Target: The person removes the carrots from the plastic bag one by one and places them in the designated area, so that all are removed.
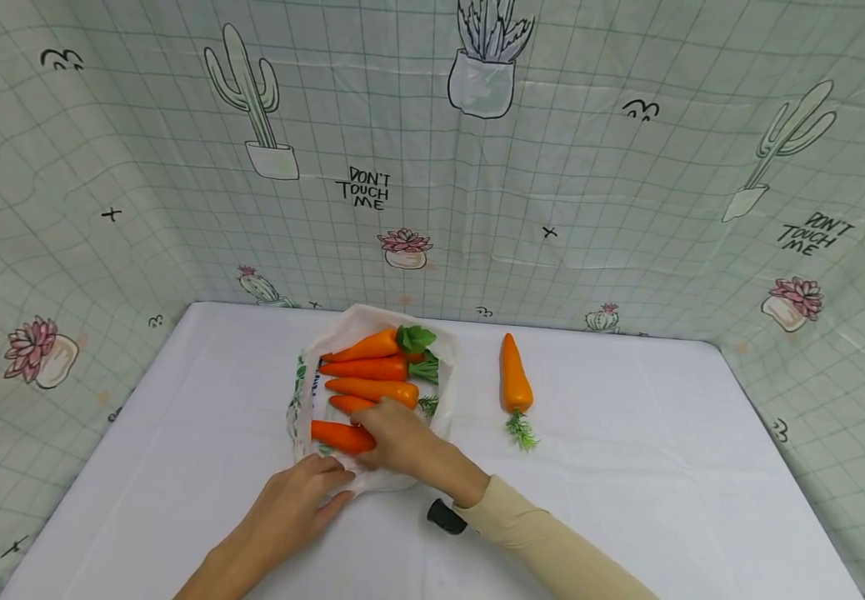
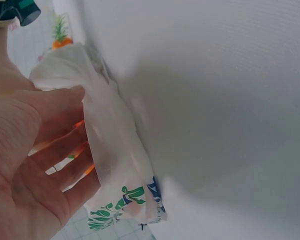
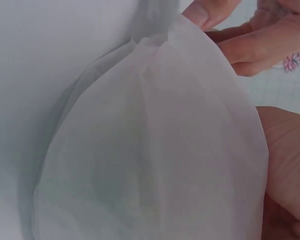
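Note:
A white plastic bag (image 1: 447, 387) with green and blue print lies with its mouth rolled open on the table, several carrots inside. My left hand (image 1: 301, 496) holds the near rim; in the left wrist view its thumb is at the edge of the bag (image 2: 112, 130) and its fingers reach inside. My right hand (image 1: 398, 437) reaches into the bag and grips the nearest carrot (image 1: 335, 434) at its thick end. Behind it lie other carrots, among them a leafy-topped carrot (image 1: 372, 344). In the right wrist view the bag wall (image 3: 155, 140) hides most of the right hand.
A single carrot (image 1: 514, 375) with a feathery green top lies to the right of the bag. White cloth covers the table (image 1: 627, 450). A grid-patterned curtain (image 1: 552, 167) with cactus drawings encloses the back and sides. Something black (image 1: 446, 517) shows beside the right cuff.

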### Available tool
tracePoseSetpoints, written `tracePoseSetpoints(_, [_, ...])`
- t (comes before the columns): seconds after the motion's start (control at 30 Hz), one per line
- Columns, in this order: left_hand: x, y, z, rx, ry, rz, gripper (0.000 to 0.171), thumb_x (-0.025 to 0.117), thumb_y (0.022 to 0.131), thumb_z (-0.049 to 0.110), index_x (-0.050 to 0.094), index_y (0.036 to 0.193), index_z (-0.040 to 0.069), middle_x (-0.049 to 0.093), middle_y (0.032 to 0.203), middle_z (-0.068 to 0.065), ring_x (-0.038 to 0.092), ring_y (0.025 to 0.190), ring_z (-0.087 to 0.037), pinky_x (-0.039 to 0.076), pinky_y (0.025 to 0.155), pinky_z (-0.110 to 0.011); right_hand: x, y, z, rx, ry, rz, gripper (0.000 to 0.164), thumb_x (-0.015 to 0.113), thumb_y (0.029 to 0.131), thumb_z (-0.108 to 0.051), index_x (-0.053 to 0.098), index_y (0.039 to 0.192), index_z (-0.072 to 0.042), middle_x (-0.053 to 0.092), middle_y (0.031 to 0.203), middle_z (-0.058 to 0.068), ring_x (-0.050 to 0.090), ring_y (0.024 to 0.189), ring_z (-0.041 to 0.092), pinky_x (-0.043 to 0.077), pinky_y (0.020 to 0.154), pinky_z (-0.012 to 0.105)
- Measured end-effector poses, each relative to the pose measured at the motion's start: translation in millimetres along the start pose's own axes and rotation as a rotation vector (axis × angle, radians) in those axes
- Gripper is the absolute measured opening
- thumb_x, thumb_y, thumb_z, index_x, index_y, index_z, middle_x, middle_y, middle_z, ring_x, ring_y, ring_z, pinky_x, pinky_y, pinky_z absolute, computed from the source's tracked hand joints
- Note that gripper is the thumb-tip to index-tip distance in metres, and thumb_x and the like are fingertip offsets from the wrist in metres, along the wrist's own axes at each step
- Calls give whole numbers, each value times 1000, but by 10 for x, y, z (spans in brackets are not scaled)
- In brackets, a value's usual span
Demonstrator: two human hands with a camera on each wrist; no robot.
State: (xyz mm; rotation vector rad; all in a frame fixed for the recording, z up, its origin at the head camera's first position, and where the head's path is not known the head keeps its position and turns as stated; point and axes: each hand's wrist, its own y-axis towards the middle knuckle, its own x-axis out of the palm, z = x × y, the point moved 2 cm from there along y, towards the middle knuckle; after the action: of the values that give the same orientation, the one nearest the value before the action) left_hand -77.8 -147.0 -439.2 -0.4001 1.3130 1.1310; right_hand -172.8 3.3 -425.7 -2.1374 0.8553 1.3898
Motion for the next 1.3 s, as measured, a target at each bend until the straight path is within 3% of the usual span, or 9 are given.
tracePoseSetpoints(0.3, [27,-18,-10,-45,13,33,18,88,78,12,78,94,11,69,94,2,64,85,-17,58,68,-29,-90,-64,25,-19,-31,59,38,85,85,-20,74,119,-8,70,92,1,56,83,17,46,74,22])
tracePoseSetpoints(0.47, [23,1,11,-117,14,10,19,89,78,12,78,94,10,70,95,1,64,84,-18,58,65,-30,-140,-77,41,40,24,79,21,85,85,-18,73,99,-9,60,77,-5,53,75,13,43,66,19])
tracePoseSetpoints(0.57, [13,28,28,-171,9,-27,19,88,79,12,79,94,9,71,95,-1,64,85,-19,59,64,-34,-182,-95,55,72,81,82,19,84,86,-17,70,95,-8,58,76,-2,53,73,14,42,64,21])
tracePoseSetpoints(0.77, [-7,77,29,-257,-43,-77,19,88,79,12,79,96,6,71,96,-3,67,88,-23,60,68,-42,-276,-154,110,111,118,96,39,84,86,-20,70,118,-2,70,107,7,59,94,19,50,80,29])
tracePoseSetpoints(0.93, [-32,107,-1,-285,-62,-94,19,87,80,14,79,96,8,71,97,-2,69,90,-24,60,73,-44,-350,-183,187,111,160,145,44,84,87,-21,69,123,1,70,108,9,58,89,19,50,76,28])
tracePoseSetpoints(1.1, [-37,124,-13,-267,-46,-67,18,87,81,17,80,95,10,71,94,-1,68,89,-22,60,76,-42,-437,-235,277,108,261,204,47,83,87,-20,66,124,4,72,112,14,67,95,24,57,80,31])
tracePoseSetpoints(1.3, [-7,180,26,-151,-50,66,17,88,79,21,80,89,11,70,83,3,66,81,-15,59,72,-32,-521,-320,395,142,386,273,47,83,88,-22,65,124,3,72,112,14,70,97,28,60,80,34])
